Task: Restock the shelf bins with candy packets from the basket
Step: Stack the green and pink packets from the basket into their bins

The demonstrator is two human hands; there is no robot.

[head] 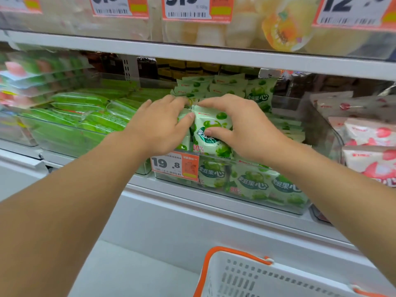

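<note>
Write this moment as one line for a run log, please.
step: placing packet | left hand: holds green candy packet | right hand: holds same packet | place: clear bin, price tag | basket: below

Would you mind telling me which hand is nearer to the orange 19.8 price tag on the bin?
Left. The left hand sits directly above the price tag, gripping green candy packets. The right hand grips the same packets, further to the tag's upper right.

Shop aisle, price tags (barcoded), stocked shelf bins, basket
</note>
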